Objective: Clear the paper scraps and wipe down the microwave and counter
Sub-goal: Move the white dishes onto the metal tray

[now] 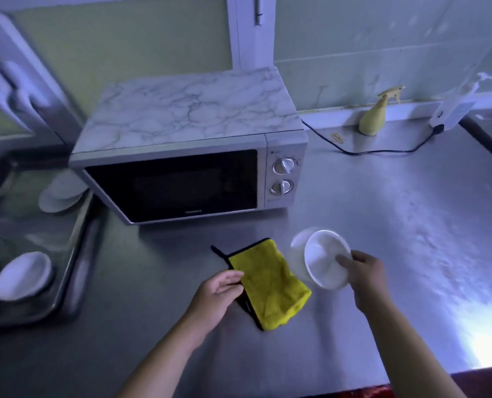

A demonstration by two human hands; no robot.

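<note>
A silver microwave [181, 156] with a marbled top stands at the back of the steel counter [382, 225], its dark door closed. In front of it lies a folded yellow cloth [270, 285] with black edging. My left hand [218, 291] rests at the cloth's left edge, fingers loosely curled and touching it. My right hand [362, 274] grips the rim of a white bowl [325, 259], tilted and lifted just above the counter to the right of the cloth. No paper scraps are visible.
A yellow spray bottle [375, 116] and a white plugged-in device [451, 110] with a black cable [368, 152] stand at the back right. At the left, a metal tray [75, 254] holds white bowls [23, 275] and plates [60, 193].
</note>
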